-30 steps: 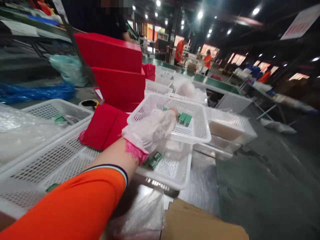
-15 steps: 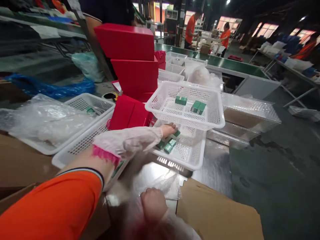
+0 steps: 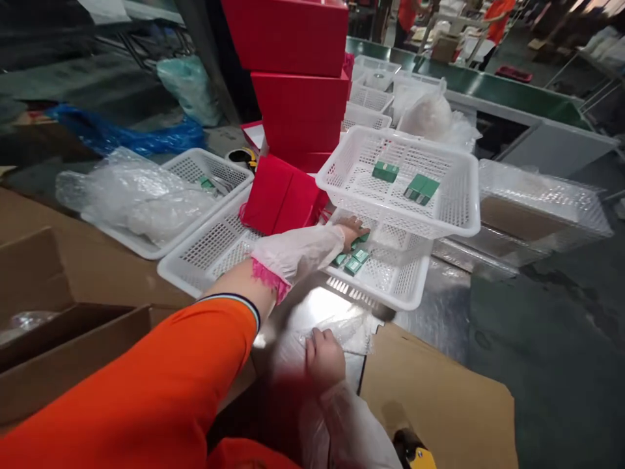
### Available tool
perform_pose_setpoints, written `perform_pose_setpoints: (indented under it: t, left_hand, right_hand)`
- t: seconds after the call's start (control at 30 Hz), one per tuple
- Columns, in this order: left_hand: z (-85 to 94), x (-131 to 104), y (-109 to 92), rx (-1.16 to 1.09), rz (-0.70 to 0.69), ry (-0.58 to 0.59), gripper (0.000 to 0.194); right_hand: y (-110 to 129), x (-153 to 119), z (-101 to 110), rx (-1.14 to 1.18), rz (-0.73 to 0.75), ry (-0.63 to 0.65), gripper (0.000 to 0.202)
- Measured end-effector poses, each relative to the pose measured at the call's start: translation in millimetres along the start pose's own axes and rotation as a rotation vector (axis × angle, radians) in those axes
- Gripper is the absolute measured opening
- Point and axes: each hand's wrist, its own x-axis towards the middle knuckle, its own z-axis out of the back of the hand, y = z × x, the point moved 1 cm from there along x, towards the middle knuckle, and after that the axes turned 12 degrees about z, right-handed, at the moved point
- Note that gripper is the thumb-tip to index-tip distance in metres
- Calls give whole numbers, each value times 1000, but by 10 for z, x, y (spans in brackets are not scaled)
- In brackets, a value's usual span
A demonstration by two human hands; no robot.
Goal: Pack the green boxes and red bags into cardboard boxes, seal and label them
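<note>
My left hand [image 3: 352, 233], in a white sleeve cover with a pink cuff, is in the lower white basket [image 3: 415, 286], its fingers closed over a green box [image 3: 360, 238]. Other small green boxes [image 3: 356, 261] lie beside it in that basket. The upper white basket [image 3: 456, 226] overlaps the lower one and holds green boxes [image 3: 385, 171]. My right hand [image 3: 326, 359] is closed low at the centre, against a clear plastic bag [image 3: 354, 331] on the metal tabletop; its fingertips are partly hidden, and the bag seems to be in its grip.
Red boxes [image 3: 300, 111] are stacked behind my left hand. To the left are a basket with clear plastic [image 3: 146, 195] and an open carton [image 3: 92, 332]. Cardboard [image 3: 439, 391] lies at the right front, with a yellow and black tool [image 3: 420, 453]. People in orange stand far back.
The view has tilted down and shifted left. My left hand stays at the green boxes in the lower basket. My right hand remains closed beside the plastic bag, and a yellow and black tool shows below.
</note>
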Motion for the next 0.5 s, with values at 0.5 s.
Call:
perform_pose_setpoints:
  t: [0.5]
  left_hand:
    - [886, -1931, -89, -435, -22, 79, 81]
  right_hand:
    - [-128, -411, -233, 9, -42, -10, 43]
